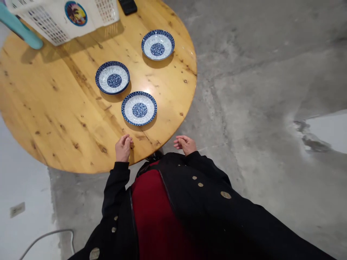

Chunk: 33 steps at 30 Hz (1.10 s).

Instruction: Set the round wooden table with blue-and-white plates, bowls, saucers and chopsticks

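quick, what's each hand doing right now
Left hand: loosely curled, empty, resting at the table edge.
Right hand: half open, empty, off the table.

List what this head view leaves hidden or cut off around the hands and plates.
- White basket: top cut by the frame edge; contents unseen.
- Dark object: cut by the top edge, unidentifiable.
- Left hand: fingers curled, palm hidden.
- Right hand: off the table; wrist under the sleeve.

Round wooden table (pixel 54 119), three blue-patterned plates, nearest plate (pixel 139 108), left hand (pixel 123 148) loosely curled at table edge
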Motion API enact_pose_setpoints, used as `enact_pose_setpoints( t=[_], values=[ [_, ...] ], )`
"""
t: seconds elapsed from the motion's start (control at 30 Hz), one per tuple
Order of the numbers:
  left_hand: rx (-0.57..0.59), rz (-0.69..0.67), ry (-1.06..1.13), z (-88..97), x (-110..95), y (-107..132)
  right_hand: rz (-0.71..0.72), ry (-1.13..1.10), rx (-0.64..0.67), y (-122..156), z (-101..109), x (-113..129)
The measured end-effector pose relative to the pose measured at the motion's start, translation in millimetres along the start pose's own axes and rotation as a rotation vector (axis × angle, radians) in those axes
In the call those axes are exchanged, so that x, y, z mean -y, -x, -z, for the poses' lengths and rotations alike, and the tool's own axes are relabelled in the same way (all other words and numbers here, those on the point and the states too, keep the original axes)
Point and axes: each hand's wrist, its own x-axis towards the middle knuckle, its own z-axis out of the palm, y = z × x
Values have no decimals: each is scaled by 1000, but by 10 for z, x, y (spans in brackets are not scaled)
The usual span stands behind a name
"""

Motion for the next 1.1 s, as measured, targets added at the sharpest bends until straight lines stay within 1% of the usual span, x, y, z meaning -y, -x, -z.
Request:
enact_pose_setpoints(
  t=[0.13,0.27,0.37,0.5,0.63,0.77,0.87,0.93,1.03,1.1],
  values=[
    [19,20,-19,-118,21,175,-1,-19,6,-5,141,-3],
    [11,59,-42,-125,32,384,0,4,50,-9,161,35],
    [1,74,-23,-109,50,534,-13,9,111,-6,114,83],
    [-60,81,18,-111,95,724,-27,18,222,24,6,105],
    [-131,104,25,-112,189,932,-24,74,345,83,-144,46],
    [-154,123,25,-97,309,1111,-13,160,474,177,-254,-43],
    [-181,128,55,-111,359,1160,-6,219,551,244,-242,-91],
    [-184,127,83,-138,369,1147,10,248,560,269,-197,-108],
    [-140,95,118,-163,380,1084,36,253,506,274,-137,-123],
    [-99,71,133,-124,406,1038,43,240,450,272,-146,-140]
  ],
)
